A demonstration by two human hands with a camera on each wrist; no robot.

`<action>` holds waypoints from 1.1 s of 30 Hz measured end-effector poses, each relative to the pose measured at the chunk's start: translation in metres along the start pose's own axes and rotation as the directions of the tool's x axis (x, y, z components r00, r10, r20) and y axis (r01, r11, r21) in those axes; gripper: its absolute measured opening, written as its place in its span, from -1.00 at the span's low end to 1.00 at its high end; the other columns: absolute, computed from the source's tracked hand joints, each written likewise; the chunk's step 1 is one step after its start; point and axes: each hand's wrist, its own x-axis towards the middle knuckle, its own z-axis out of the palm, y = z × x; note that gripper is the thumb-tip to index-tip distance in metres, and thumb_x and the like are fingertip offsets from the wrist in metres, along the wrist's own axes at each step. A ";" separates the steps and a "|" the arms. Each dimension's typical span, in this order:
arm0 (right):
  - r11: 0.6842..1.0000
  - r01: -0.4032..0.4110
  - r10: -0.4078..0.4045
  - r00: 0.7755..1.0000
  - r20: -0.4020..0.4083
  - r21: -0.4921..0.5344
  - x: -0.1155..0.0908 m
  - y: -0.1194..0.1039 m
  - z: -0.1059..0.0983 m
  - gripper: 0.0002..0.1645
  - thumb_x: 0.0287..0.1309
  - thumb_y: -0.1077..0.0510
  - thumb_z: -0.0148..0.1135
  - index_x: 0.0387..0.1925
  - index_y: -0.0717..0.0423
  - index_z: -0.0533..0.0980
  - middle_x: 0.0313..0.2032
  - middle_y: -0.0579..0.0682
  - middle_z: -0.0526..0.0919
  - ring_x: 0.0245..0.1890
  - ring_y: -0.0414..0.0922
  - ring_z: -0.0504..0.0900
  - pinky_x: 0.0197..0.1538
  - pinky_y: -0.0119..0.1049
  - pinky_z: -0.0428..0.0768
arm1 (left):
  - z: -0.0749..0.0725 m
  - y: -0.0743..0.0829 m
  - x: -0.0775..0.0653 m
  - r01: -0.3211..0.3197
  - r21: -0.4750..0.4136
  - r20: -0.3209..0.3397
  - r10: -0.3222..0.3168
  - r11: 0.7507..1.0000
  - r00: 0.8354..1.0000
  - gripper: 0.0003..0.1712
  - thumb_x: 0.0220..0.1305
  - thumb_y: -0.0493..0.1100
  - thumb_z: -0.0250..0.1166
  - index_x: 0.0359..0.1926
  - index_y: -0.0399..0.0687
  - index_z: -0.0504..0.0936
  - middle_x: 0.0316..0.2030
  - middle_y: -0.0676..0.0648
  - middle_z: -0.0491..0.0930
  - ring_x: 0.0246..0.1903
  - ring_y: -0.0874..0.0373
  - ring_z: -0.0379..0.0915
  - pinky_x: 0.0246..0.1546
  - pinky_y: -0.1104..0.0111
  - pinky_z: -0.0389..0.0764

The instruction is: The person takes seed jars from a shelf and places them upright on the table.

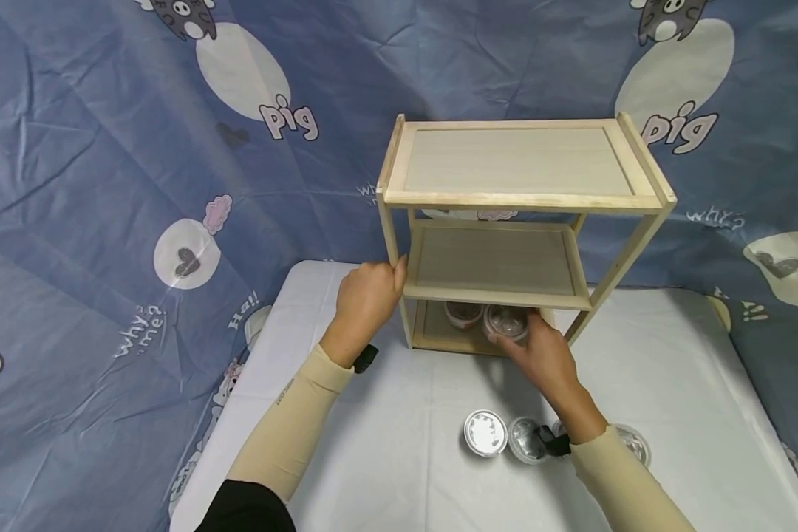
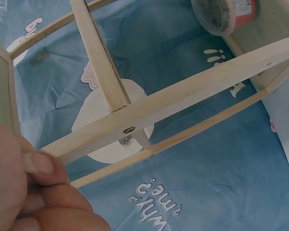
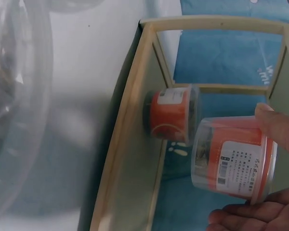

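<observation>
My left hand [image 1: 370, 299] grips the left front post of a pale wooden three-tier shelf [image 1: 525, 199], beside its middle board. In my right hand [image 1: 545, 358] is a clear round plastic tub [image 3: 233, 159] with an orange band and a white printed label. I hold it between thumb and fingers at the front of the bottom tier [image 1: 432, 337], under the middle board. A second tub [image 3: 171, 115] of the same kind stands on that tier, to the left of the held one. The middle board partly hides both in the head view.
More clear lidded tubs stand on the white-covered table [image 1: 372, 473] before the shelf: one at the left [image 1: 485, 434], one beside it [image 1: 527, 441], others partly behind my right forearm. Blue printed cloth [image 1: 106, 222] hangs behind and at the left.
</observation>
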 end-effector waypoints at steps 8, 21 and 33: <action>0.998 0.050 -0.051 0.998 0.026 0.038 -0.019 -0.011 -0.004 -0.08 0.01 -0.29 0.39 0.20 0.21 0.32 -0.20 0.25 0.63 -0.27 0.23 0.65 -0.28 0.11 0.52 | -0.001 0.000 0.000 0.007 -0.001 0.014 -0.007 1.000 1.000 -0.25 0.52 0.07 -0.16 -0.89 0.02 0.27 -0.88 -0.02 0.27 -0.86 0.06 0.28 -0.86 0.18 0.31; 0.995 0.099 -0.099 0.995 0.015 0.006 -0.044 -0.033 -0.012 0.06 -0.06 -0.29 0.44 0.32 0.18 0.25 -0.11 0.23 0.64 -0.27 0.17 0.65 -0.32 0.09 0.54 | 0.000 0.000 0.001 0.007 0.018 0.018 -0.008 1.000 1.000 -0.25 0.53 0.07 -0.18 -0.89 0.01 0.28 -0.87 -0.02 0.28 -0.85 0.05 0.30 -0.85 0.18 0.32; 0.993 0.114 -0.115 0.993 0.041 0.028 -0.057 -0.037 -0.014 0.08 -0.05 -0.30 0.42 0.37 0.13 0.22 0.10 0.25 0.55 -0.04 0.22 0.61 -0.16 0.13 0.54 | 0.000 0.000 0.001 0.030 0.015 0.028 -0.030 0.999 0.999 -0.25 0.52 0.09 -0.19 -0.89 0.01 0.30 -0.83 -0.06 0.33 -0.81 -0.01 0.37 -0.83 0.14 0.35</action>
